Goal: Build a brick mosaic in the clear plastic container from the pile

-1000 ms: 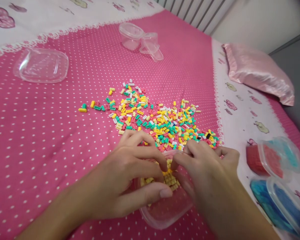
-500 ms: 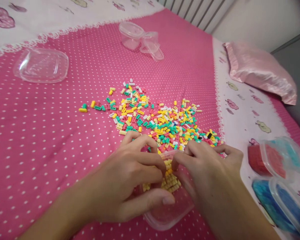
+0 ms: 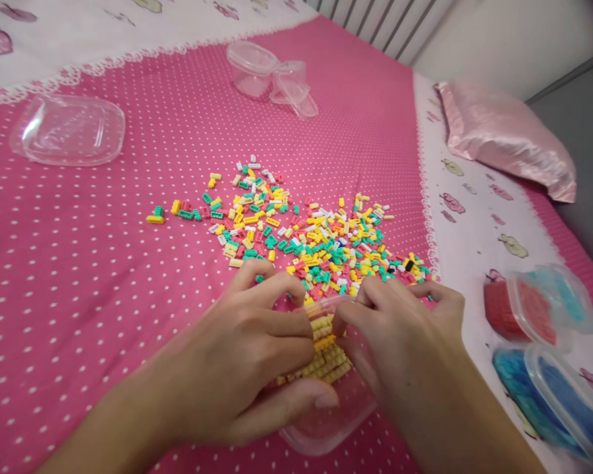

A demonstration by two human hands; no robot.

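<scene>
A clear plastic container [image 3: 321, 431] sits on the bed between my hands, with rows of pale yellow toy bricks [image 3: 329, 365] packed inside. Across these rows runs a deeper yellow toy brick [image 3: 325, 342]. My right hand [image 3: 400, 336] is closed, its thumb and index finger pinched at that brick's right end. Over the container's left side lies my left hand [image 3: 257, 349], fingers curled in against the bricks and thumb stretched across; its fingertips are partly hidden. Just beyond the container spreads a loose pile of small toy bricks [image 3: 326, 250] in yellow, green, pink and white.
A clear lid-like plastic piece [image 3: 72, 130] lies at the far left. Small clear tubs [image 3: 252, 69] stand at the back. To the right are a container of red pieces [image 3: 507, 309], one of blue pieces [image 3: 518, 388], and a pink satin pillow [image 3: 504, 135].
The view has turned slightly right. My left fingers have drawn back a little to the left, uncovering more of the yellow bricks. My right hand keeps its pinch at the brick.
</scene>
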